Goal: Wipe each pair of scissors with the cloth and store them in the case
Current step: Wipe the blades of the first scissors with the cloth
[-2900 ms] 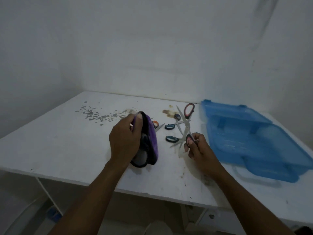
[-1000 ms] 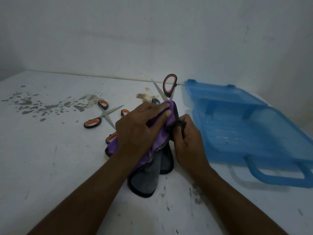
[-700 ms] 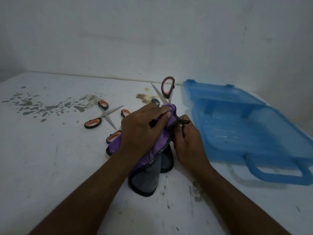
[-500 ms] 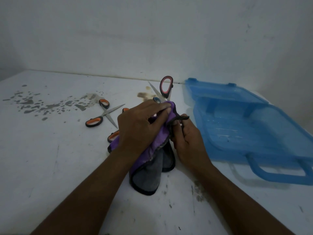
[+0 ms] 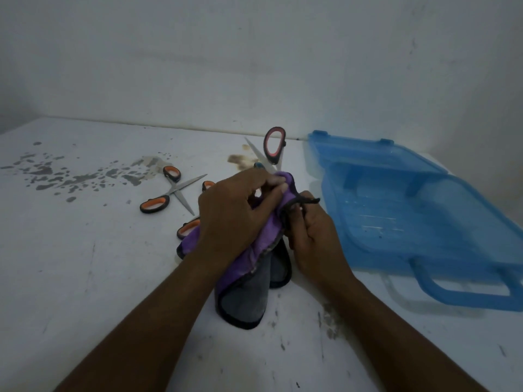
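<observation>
A pair of red-handled scissors (image 5: pixel 274 144) stands upright and spread apart above the table, one handle loop and a blade tip sticking out over my hands. My left hand (image 5: pixel 235 219) grips the purple and grey cloth (image 5: pixel 243 295) and wraps it round the middle of the scissors. Close against it on the right, my right hand (image 5: pixel 314 239) curls round the lower end of the scissors, which the cloth hides, with the cloth's black loop over its fingers. The blue plastic case (image 5: pixel 396 210) lies open on the right.
Orange-handled scissors (image 5: pixel 169 190) lie spread on the white table (image 5: pixel 85 278) left of my hands. More orange handles (image 5: pixel 188 229) and a teal handle (image 5: pixel 258 165) peek out behind the cloth. Dark stains mark the far left. A wall runs close behind.
My hands came together and the cloth went round the red-handled scissors. Over the last second the left hand has shifted the cloth slightly on them; the scissors tilted a little left.
</observation>
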